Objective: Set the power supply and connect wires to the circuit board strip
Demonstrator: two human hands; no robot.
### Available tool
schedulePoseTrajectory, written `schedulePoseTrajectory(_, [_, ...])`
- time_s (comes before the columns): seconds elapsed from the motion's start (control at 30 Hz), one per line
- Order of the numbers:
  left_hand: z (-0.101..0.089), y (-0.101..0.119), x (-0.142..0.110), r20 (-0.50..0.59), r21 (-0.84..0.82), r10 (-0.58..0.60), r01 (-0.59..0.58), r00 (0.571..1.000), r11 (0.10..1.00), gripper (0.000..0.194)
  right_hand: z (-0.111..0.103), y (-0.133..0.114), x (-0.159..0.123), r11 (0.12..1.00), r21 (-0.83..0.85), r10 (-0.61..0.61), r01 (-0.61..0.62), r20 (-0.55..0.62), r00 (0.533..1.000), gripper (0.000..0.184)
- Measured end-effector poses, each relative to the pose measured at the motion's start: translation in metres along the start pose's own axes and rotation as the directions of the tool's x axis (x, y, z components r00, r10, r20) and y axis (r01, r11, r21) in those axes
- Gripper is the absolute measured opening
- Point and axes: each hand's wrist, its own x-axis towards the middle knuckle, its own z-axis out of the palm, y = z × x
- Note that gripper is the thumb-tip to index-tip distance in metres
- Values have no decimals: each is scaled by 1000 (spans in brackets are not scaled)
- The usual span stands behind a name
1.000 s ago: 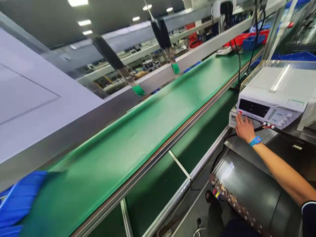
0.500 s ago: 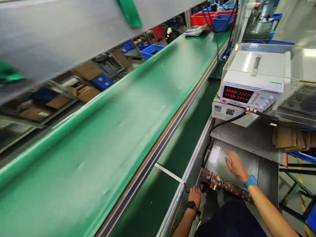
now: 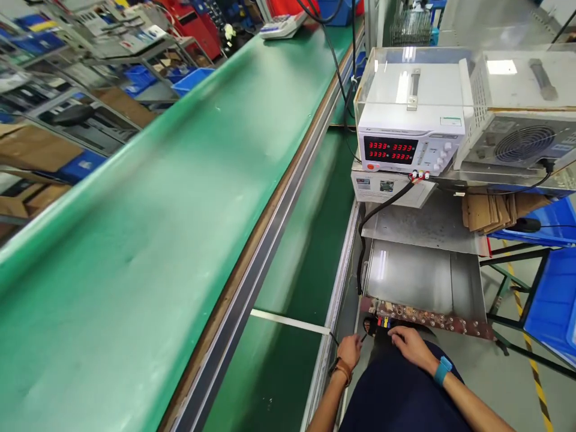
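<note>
**Terminal strip point(image 3: 432, 319) at front edge of metal unit, both hands close below**

Green conveyor belt point(image 3: 148, 198) running along the left. Left hand point(image 3: 350, 351), brown band at the wrist, loosely curled by the belt frame's edge near a thin black wire; grasp not clear. Right hand point(image 3: 411, 348), blue wristband, fingers bent over the strip's left end beside the coloured leads, palm down, nothing visibly clenched. Above, on the shelf's front edge, power supply point(image 3: 405, 129) showing red digits; fan unit point(image 3: 522, 141) to its right.

Both hands reach low and close together, the left hand point(image 3: 350, 350) curled, the right hand point(image 3: 410, 346) palm-down.
</note>
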Motion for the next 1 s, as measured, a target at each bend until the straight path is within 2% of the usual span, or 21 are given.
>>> schedulePoseTrajectory(0.13, [-4,19,-10,-135,-225,-16,-15,991,974,26,34,-5,13,987,148,51,-65,94,994,26])
schedulePoseTrajectory(0.3, [1,57,-12,-210,-490,-19,-88,977,867,28,58,-2,42,945,291,135,-149,68,989,39])
schedulePoseTrajectory(0.4, [4,71,-7,-218,-599,-30,-110,975,793,26,60,4,54,919,355,174,-168,16,985,46])
schedulePoseTrajectory(0.6, [4,79,14,-165,-797,-200,-11,966,603,43,52,18,51,908,385,187,-166,-16,982,48])
schedulePoseTrajectory(0.7, [2,87,22,-122,-838,-190,1,974,545,47,50,21,48,921,362,159,-144,-14,987,46])
schedulePoseTrajectory(0.87, [-3,100,33,-134,-795,-120,-35,984,605,36,47,19,49,943,312,135,-117,-35,990,40])
schedulePoseTrajectory(1.0, [-8,99,40,-136,-728,-61,-58,989,683,32,44,18,47,949,291,134,-120,-28,991,40])
